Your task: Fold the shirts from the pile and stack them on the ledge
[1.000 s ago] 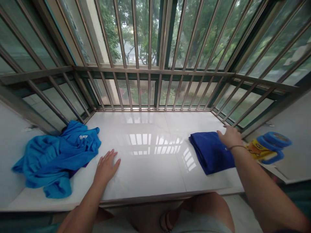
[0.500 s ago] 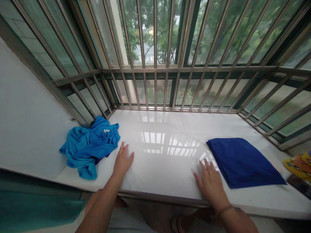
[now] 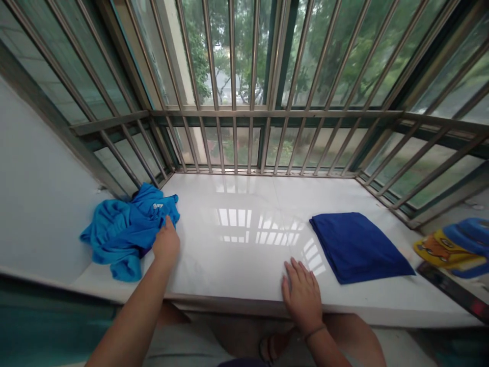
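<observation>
A crumpled bright blue garment (image 3: pixel 128 224) with a small white print lies at the left of the white ledge. My left hand (image 3: pixel 167 244) is at its right edge, one finger stretched over the fabric. The other fingers are mostly hidden, so I cannot tell whether they grip it. Lower and right of the middle, my right hand (image 3: pixel 303 295) rests on the ledge, open and palm down, holding nothing. A folded dark blue cloth (image 3: pixel 359 247) lies flat to the right of that hand, apart from it.
The glossy white ledge (image 3: pixel 233 270) is bounded by metal window bars (image 3: pixel 235 142) at the back and a white wall (image 3: pixel 38 193) at the left. A yellow and blue item (image 3: pixel 451 247) with a cartoon print stands at the far right. My legs are below the front edge.
My left hand has moved left from the bare ledge to the bright blue garment. My right hand has shifted left, farther from the folded cloth. The view has turned slightly right.
</observation>
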A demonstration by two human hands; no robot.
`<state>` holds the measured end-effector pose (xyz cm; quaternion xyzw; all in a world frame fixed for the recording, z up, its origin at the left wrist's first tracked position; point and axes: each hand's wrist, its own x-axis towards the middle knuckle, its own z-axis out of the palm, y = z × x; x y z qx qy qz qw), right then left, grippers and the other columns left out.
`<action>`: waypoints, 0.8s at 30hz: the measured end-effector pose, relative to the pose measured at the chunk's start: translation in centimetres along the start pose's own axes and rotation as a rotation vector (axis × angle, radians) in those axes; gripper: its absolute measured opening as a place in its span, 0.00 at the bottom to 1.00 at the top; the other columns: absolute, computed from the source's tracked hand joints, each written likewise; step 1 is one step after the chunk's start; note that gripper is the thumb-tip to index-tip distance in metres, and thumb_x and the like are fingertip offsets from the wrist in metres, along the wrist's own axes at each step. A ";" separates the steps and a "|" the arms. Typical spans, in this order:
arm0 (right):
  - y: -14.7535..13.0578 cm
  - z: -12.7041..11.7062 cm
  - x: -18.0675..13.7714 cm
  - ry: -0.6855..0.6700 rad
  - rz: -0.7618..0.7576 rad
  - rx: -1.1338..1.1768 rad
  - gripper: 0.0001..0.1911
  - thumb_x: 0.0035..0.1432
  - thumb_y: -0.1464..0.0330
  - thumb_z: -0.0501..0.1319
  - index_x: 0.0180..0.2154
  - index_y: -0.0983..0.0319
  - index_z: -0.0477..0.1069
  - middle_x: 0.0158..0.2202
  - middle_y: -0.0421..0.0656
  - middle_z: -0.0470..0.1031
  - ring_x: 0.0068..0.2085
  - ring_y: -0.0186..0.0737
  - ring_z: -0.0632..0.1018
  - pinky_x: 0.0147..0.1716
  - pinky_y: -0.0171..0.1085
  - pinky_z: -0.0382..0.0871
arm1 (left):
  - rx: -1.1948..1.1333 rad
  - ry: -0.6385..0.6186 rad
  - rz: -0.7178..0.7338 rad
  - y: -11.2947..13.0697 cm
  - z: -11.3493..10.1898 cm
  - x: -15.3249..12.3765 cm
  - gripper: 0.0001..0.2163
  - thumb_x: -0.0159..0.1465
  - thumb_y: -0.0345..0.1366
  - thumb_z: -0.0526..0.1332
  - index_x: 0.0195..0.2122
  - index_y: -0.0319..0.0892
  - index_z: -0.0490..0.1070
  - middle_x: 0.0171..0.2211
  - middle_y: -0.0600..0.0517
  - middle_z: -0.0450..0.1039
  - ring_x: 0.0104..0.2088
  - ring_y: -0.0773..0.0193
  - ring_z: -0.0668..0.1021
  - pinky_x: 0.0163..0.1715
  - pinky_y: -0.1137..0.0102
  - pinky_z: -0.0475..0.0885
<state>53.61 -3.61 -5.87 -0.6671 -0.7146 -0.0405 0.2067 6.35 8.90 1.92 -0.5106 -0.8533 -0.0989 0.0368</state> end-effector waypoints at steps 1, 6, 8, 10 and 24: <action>0.0 0.1 0.0 0.002 0.002 0.000 0.25 0.71 0.61 0.54 0.63 0.55 0.77 0.69 0.50 0.75 0.68 0.60 0.75 0.69 0.60 0.63 | 0.049 -0.049 0.004 -0.3 -0.4 0.4 0.25 0.73 0.26 0.47 0.68 0.23 0.68 0.55 0.22 0.79 0.51 0.36 0.85 0.47 0.48 0.81; -0.2 0.6 -0.1 0.020 0.026 0.014 0.25 0.70 0.62 0.54 0.63 0.56 0.77 0.69 0.50 0.75 0.69 0.60 0.74 0.69 0.61 0.62 | 0.075 -0.158 0.173 0.7 -1.4 -0.9 0.16 0.75 0.28 0.52 0.43 0.35 0.81 0.45 0.35 0.84 0.48 0.43 0.85 0.49 0.56 0.79; -0.1 0.5 0.0 0.026 0.026 0.021 0.25 0.71 0.62 0.54 0.62 0.56 0.77 0.69 0.50 0.75 0.69 0.60 0.74 0.69 0.61 0.62 | 0.040 -0.163 0.277 2.8 -1.3 -4.1 0.14 0.76 0.33 0.54 0.42 0.40 0.81 0.46 0.40 0.84 0.48 0.48 0.85 0.50 0.59 0.77; 0.0 0.3 -0.1 0.025 0.022 0.032 0.24 0.71 0.61 0.54 0.62 0.56 0.77 0.68 0.51 0.76 0.69 0.61 0.74 0.69 0.63 0.63 | -0.063 -0.167 0.460 5.4 -0.9 -9.0 0.13 0.75 0.33 0.55 0.40 0.43 0.80 0.44 0.41 0.84 0.47 0.49 0.83 0.49 0.59 0.76; -3.2 -1.2 -1.1 -0.216 -0.285 0.632 0.21 0.67 0.71 0.58 0.53 0.52 0.84 0.56 0.47 0.84 0.61 0.50 0.80 0.61 0.50 0.77 | -0.838 -0.467 1.258 8.3 -5.8 -25.7 0.14 0.78 0.48 0.57 0.45 0.46 0.76 0.39 0.47 0.83 0.41 0.60 0.84 0.46 0.70 0.80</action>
